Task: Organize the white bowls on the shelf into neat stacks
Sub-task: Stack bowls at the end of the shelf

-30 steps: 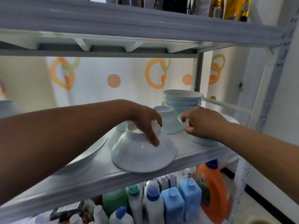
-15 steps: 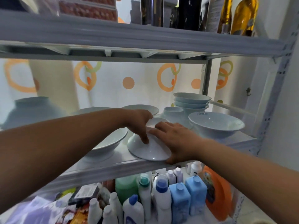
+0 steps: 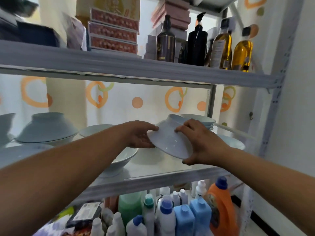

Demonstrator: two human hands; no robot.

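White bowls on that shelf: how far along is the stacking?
Done: one small stack stands back right. In hand: left hand and right hand hold a tilted, upturned bowl. Left: loose bowls, like the large upturned bowl at left and an upright bowl under the left forearm.

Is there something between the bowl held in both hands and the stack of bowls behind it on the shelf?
Nothing visible. The bowl, tilted and held above the shelf by the left hand and right hand, is just in front of the stack; the right hand hides the space below.
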